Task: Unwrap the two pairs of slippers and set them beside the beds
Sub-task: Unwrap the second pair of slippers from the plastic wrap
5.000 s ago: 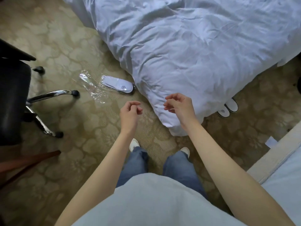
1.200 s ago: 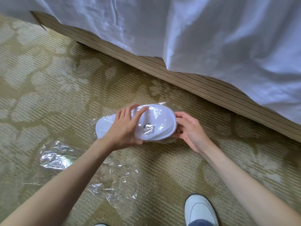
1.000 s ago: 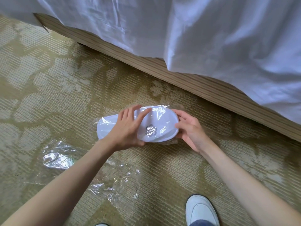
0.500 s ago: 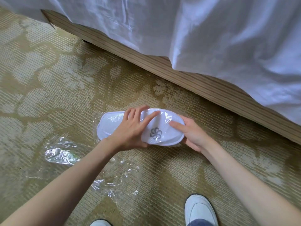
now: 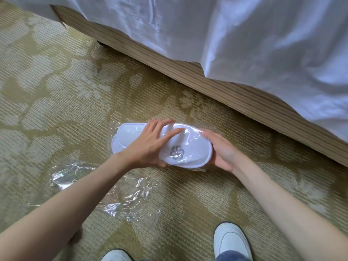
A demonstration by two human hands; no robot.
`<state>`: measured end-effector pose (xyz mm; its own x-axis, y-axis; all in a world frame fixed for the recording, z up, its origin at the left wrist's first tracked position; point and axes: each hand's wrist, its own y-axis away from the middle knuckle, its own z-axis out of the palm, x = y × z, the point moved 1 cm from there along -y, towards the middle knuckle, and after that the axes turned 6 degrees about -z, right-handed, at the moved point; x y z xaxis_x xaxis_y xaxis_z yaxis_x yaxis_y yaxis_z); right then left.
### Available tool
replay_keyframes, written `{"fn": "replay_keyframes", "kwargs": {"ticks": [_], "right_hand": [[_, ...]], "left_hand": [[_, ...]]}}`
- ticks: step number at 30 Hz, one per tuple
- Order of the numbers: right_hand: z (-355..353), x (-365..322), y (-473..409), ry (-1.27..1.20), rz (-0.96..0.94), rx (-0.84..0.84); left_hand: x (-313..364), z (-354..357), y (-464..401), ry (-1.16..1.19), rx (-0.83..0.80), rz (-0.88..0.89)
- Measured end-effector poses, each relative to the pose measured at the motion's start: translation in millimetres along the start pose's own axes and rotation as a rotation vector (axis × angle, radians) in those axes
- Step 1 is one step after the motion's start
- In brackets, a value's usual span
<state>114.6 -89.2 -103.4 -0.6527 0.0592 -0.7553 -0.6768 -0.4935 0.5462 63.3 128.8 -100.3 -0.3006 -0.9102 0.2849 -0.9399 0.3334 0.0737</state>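
A pair of white slippers [image 5: 190,153] with a grey logo, still in clear plastic wrap, lies on the carpet near the bed. My left hand [image 5: 148,146] grips its middle from above, fingers spread over the top. My right hand [image 5: 220,149] cups the toe end on the right side. An empty clear plastic wrapper [image 5: 105,187] lies crumpled on the carpet below my left forearm. The other pair of slippers is out of view.
The bed's wooden base [image 5: 216,85] runs diagonally across the upper right, with the white duvet [image 5: 244,38] hanging over it. Patterned beige carpet [image 5: 56,91] covers the floor. My white shoes [image 5: 231,242] show at the bottom edge.
I crouched from standing to the wrapped slippers and took hold with both hands. In the last second the package turned logo-up and my right hand slid around the toe end.
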Motion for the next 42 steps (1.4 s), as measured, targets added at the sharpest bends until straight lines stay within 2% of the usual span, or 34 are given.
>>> {"fn": "replay_keyframes", "kwargs": {"ticks": [5, 8, 11, 15, 18, 20, 22, 24, 26, 28, 29, 31, 35, 39, 42], "right_hand": [[3, -5, -2, 0.093, 0.008, -0.038], [1, -4, -1, 0.055, 0.000, -0.020], [1, -3, 2, 0.095, -0.043, -0.101], [4, -4, 4, 0.164, -0.093, -0.108], [3, -8, 2, 0.062, -0.119, -0.003], [1, -9, -1, -0.020, -0.129, 0.092], [2, -8, -2, -0.099, -0.137, 0.146], [4, -5, -2, -0.162, -0.146, 0.160], [9, 2, 0, -0.212, -0.136, 0.162], [14, 10, 1, -0.259, -0.104, 0.176], [17, 13, 2, -0.283, -0.084, 0.191], [22, 19, 5, -0.320, -0.041, 0.212], [33, 27, 9, -0.354, 0.035, 0.190], [44, 25, 9, -0.392, 0.001, 0.080], [46, 22, 8, -0.415, -0.030, 0.096]], "left_hand": [[-3, -5, -1, -0.021, 0.050, 0.100], [-3, -9, -4, -0.042, 0.072, 0.129], [-2, -12, -8, -0.068, 0.044, 0.132], [-3, -11, -7, -0.037, -0.004, 0.053], [-2, -4, 2, 0.067, 0.087, -0.141], [5, 1, 8, 0.209, 0.233, -0.382], [16, 4, 12, 0.485, 0.422, -0.683], [26, 2, 13, 0.887, 0.608, -0.981], [30, 2, 12, 1.394, 0.702, -1.201], [32, 5, 9, 1.905, 0.646, -1.179], [35, 5, 9, 2.041, 0.592, -1.113], [41, 7, 8, 2.104, 0.549, -1.046], [37, 17, 7, 2.034, 0.726, -1.111], [34, 20, 8, 2.091, 0.842, -1.180], [33, 18, 7, 2.118, 0.818, -1.175]]}}
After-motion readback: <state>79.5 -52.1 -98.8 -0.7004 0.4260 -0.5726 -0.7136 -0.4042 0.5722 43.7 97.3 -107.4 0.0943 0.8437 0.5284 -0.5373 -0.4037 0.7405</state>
